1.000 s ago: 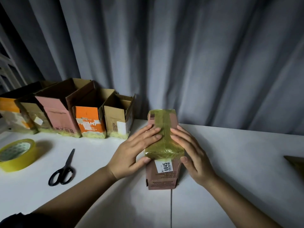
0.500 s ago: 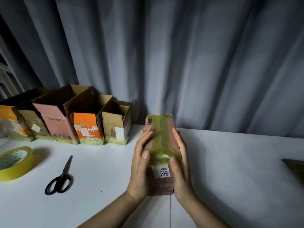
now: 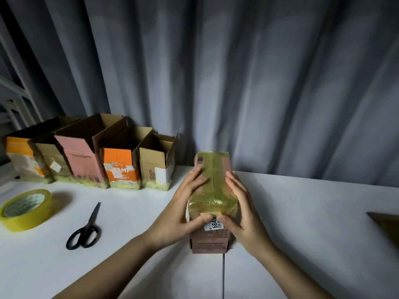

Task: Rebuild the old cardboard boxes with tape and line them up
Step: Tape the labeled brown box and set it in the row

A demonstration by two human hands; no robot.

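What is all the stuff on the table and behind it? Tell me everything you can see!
pink cardboard box with yellowish tape: one, pink-brown, middle of the table, held between both hands
open cardboard boxes in a row: five, orange, brown and pink, back left against the curtain
roll of yellow tape: one, left edge of the table
black-handled scissors: one pair, right of the tape roll
white table: one
grey curtain: one, behind the table
left hand: holds the box's left side
right hand: holds its right side
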